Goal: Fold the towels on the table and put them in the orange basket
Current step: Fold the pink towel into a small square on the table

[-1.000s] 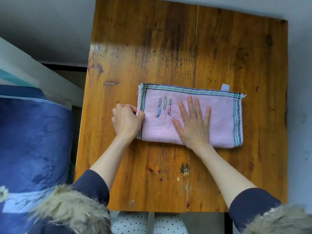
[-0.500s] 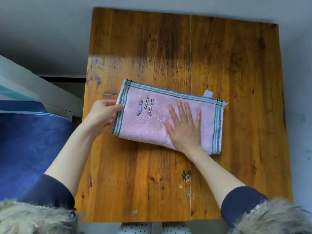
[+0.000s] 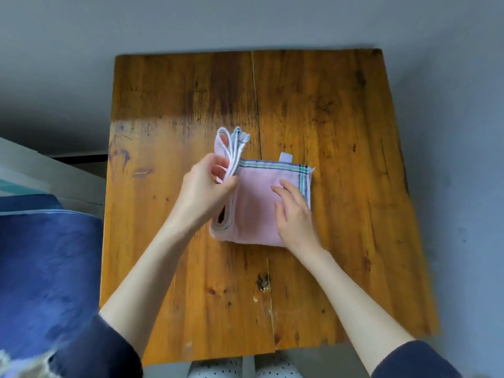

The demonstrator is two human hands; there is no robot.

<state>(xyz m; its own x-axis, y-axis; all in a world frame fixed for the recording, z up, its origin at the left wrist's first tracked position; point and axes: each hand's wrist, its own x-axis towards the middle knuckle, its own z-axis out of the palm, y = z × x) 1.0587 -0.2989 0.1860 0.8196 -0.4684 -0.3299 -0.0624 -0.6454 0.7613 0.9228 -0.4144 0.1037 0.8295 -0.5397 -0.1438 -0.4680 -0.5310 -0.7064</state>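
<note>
One pink towel point(image 3: 256, 205) mid-table point(image 3: 341, 132): left hand point(image 3: 203, 192) pinches its lifted left end, right hand point(image 3: 296, 214) presses flat, fingers slightly spread. Soft, light, floppy; best gripped by the stacked edges.

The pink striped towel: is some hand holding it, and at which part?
The left hand grips the pink striped towel at its lifted left end; the right hand rests on top.
</note>
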